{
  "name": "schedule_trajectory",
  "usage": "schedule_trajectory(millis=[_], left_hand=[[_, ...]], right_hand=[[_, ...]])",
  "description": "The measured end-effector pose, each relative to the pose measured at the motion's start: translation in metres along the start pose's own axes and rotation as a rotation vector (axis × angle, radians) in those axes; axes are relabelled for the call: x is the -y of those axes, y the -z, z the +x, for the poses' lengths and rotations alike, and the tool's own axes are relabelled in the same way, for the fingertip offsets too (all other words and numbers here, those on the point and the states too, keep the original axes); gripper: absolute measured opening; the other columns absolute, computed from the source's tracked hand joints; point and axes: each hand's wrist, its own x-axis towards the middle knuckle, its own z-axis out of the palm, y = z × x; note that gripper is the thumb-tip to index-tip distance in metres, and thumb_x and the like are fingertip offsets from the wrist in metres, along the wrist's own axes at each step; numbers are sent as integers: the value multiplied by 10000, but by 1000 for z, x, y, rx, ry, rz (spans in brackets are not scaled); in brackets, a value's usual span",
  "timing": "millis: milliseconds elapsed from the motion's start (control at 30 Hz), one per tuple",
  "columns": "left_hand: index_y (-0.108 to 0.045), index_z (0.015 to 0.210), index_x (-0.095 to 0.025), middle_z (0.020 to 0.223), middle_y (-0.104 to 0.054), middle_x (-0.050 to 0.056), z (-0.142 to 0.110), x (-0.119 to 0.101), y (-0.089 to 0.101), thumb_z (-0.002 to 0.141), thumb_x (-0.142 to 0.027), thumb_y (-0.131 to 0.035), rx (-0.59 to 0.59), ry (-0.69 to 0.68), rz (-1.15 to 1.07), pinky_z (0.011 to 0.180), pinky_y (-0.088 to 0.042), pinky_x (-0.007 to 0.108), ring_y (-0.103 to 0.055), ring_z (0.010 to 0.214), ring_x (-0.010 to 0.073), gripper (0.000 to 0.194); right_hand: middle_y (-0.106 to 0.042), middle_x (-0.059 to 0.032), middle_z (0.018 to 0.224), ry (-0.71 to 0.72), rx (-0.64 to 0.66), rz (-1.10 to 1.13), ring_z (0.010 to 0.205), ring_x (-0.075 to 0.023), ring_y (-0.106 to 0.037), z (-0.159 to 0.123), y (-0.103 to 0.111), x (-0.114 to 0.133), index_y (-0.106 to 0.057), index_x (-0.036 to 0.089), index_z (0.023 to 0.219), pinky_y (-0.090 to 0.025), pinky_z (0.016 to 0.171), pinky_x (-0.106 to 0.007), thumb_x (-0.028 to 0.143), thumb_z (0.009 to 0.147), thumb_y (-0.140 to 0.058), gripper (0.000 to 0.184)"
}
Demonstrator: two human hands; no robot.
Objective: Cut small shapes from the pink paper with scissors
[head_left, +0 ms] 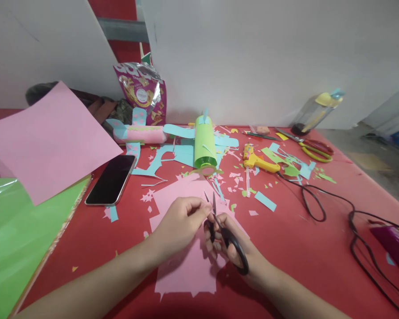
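Observation:
My right hand (231, 248) grips black-handled scissors (225, 230), with the blades apart and pointing away from me. My left hand (181, 221) is closed in a pinch right beside the blades; what it pinches is too small to make out. Both hands hover over a cut-up pink paper sheet (189, 266) lying on the red table (286, 248).
A phone (111, 179) lies left of the hands. Large pink (46, 141) and green (9, 239) sheets lie at far left. Behind are a green paper roll (204, 141), a pink roll (142, 134), a snack bag (142, 91), a yellow glue gun (257, 160) with a black cord (319, 208), red-yellow scissors (314, 148) and a bottle (314, 113).

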Motion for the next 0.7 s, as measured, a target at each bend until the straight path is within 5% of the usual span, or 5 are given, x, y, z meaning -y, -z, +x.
schedule_trajectory(millis=[433, 700], left_hand=[[-462, 507, -141, 394, -265, -87, 1, 1, -2, 766, -248, -416, 59, 59, -227, 368, -234, 157, -241, 354, 33, 283], [-433, 525, -162, 374, -451, -67, -3, 2, -7, 782, -277, -384, 10, 0, -140, 355, -272, 181, -414, 326, 64, 285]], right_hand=[[-434, 17, 742, -44, 4, 54, 620, -91, -419, -1, -1, 7, -386, 214, 823, -337, 592, -223, 502, 642, -593, 398], [-434, 17, 734, -61, 0, 2, 618, -98, -428, 0, -2, 8, -364, 204, 793, -331, 600, -240, 525, 623, -593, 430]])
